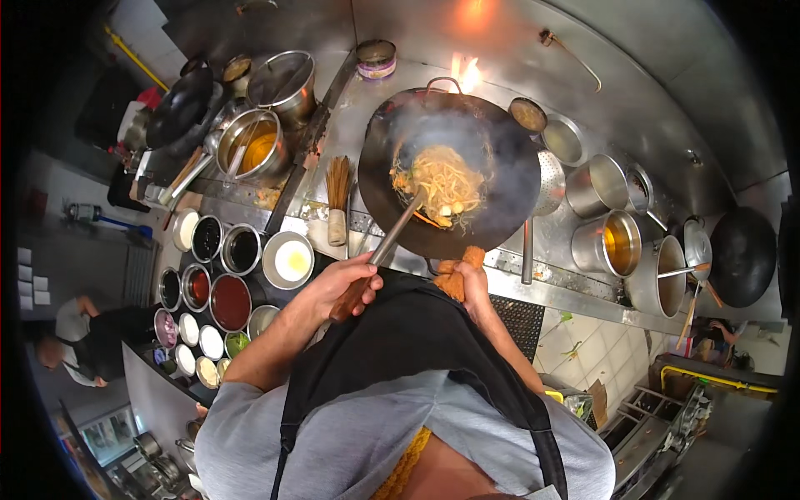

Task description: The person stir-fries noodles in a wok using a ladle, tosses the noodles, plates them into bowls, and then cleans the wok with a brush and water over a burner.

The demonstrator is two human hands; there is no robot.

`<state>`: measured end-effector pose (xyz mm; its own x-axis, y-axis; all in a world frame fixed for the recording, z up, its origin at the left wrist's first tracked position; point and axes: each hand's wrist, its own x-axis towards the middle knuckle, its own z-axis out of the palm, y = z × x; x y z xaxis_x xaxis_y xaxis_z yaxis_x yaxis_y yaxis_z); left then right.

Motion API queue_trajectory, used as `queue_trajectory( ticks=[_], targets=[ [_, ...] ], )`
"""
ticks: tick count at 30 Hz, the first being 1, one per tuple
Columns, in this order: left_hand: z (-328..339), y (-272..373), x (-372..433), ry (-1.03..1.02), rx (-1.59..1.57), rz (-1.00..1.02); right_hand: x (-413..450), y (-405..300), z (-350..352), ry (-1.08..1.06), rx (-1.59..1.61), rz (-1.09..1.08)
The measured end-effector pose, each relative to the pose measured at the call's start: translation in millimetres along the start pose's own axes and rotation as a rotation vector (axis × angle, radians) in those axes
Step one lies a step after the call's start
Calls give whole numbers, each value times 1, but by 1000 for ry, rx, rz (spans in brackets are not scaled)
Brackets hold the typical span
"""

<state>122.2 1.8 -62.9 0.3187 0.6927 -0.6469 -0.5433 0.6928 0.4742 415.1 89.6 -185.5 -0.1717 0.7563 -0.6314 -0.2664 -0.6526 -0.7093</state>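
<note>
My left hand is wrapped around the wooden grip of a metal-shafted wok tool. The tool's head is buried in steaming noodles mixed with orange shreds and pale pieces, so I cannot tell its shape. These noodles sit in a large dark wok over the burner. With my right hand I grip a folded orange cloth at the wok's near edge, by a loop handle that is partly hidden. Flames rise behind the far loop handle.
Left of the wok lies a bamboo wok brush. Several bowls of sauces and seasonings, one with dark red sauce, stand further left. A perforated skimmer and an oil pot are at right. Another person is at far left.
</note>
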Motion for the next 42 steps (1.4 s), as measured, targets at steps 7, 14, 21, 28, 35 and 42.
queue_trajectory(
  ticks=[7, 14, 21, 28, 35, 42],
  targets=[
    [-18, -5, 20, -26, 88, -12, 8, -6, -25, -21, -45, -5],
    [34, -60, 21, 230, 4, 71, 47, -28, -84, -340, -146, 135],
    [120, -148, 89, 209, -232, 344, 91, -107, -140, -540, -301, 281],
    [199, -223, 84, 296, -503, 558, 100, -146, -161, -626, -391, 234],
    [278, -331, 19, 441, -679, 723, 42, -139, -162, -887, -653, 296],
    [363, -426, -20, 698, -843, 953, -24, -91, -131, -1182, -891, 363]
  ],
)
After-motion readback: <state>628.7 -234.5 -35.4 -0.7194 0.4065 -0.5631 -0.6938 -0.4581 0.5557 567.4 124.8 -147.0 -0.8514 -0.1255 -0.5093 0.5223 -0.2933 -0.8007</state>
